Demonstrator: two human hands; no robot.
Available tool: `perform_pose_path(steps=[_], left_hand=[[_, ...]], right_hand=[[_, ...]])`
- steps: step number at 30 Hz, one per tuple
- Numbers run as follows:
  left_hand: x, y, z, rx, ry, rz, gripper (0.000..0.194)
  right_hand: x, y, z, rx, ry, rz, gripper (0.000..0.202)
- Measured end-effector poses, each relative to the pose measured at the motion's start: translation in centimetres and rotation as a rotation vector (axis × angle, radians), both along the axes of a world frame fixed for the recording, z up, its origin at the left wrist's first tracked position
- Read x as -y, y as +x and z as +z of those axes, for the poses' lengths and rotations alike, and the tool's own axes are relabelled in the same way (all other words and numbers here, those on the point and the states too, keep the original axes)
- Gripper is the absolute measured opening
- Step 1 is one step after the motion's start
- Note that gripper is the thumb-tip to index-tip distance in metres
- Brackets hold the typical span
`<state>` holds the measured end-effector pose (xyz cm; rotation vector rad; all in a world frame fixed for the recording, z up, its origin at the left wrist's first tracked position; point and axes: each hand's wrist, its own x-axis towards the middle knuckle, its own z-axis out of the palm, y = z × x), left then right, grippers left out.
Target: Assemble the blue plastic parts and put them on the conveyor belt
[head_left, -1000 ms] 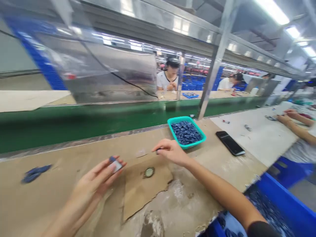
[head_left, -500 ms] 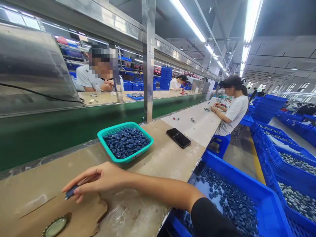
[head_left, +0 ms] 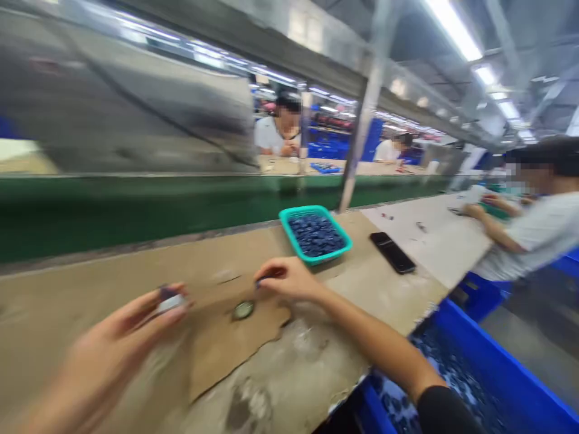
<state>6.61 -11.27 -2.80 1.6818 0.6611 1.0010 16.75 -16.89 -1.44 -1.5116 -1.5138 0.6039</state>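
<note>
My left hand (head_left: 131, 328) is closed on a small piece (head_left: 170, 299), dark on one side and whitish on the other; blur hides its exact kind. In my right hand (head_left: 289, 278), thumb and fingers pinch a small dark blue piece (head_left: 261, 281). Below that hand a round, shallow metal lid or dish (head_left: 243, 310) rests on a torn sheet of brown cardboard (head_left: 226, 355). Just beyond the right hand, a teal basket (head_left: 316, 261) holds many dark blue pieces (head_left: 314, 234).
A black phone (head_left: 392, 253) lies right of the basket on the workbench (head_left: 117, 271). Blue crates (head_left: 488, 361) with dark pieces stand at the bench's right edge. A metal post (head_left: 362, 114) rises behind the basket. A co-worker (head_left: 538, 211) sits at right; two others are across the bench.
The view has swung left, bringing my left hand and its piece into sight. My right hand still holds the dark blue piece, close to the round metal lid or dish.
</note>
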Motion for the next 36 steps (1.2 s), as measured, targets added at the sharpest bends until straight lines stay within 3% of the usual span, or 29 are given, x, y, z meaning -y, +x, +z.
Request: perform_pose_path(steps=[4, 7, 13, 22, 25, 30, 36], left_hand=[[-0.6, -8.9, -0.6, -0.115, 0.024, 0.155, 0.041], [-0.8, -11.1, -0.5, -0.168, 0.057, 0.16, 0.036], [-0.6, -10.7, -0.4, -0.272, 0.154, 0.122, 0.029], [0.1, -10.5, -0.5, -0.286, 0.258, 0.077, 0.023], [0.4, -10.4, -0.3, -0.292, 0.258, 0.074, 0.025], [1.2, -10.2, 0.2, -0.341, 0.29, 0.075, 0.019], [1.8, -9.9, 0.1, -0.335, 0.323, 0.061, 0.019]], right_hand=[[0.7, 0.3, -0.3, 0.03, 0.083, 0.134, 0.016], [0.2, -0.2, -1.4, 0.244, 0.16, 0.187, 0.014], [0.4, -1.8, -2.4, 0.5, 0.184, 0.245, 0.016], [0.2, -1.4, -2.5, 0.403, 0.147, 0.199, 0.013], [0.3, -1.6, -2.3, 0.213, 0.15, 0.171, 0.013], [0.7, -2.6, -0.9, -0.393, 0.105, 0.183, 0.025], [1.1, -3.5, -0.8, -0.506, 0.053, 0.167, 0.031]])
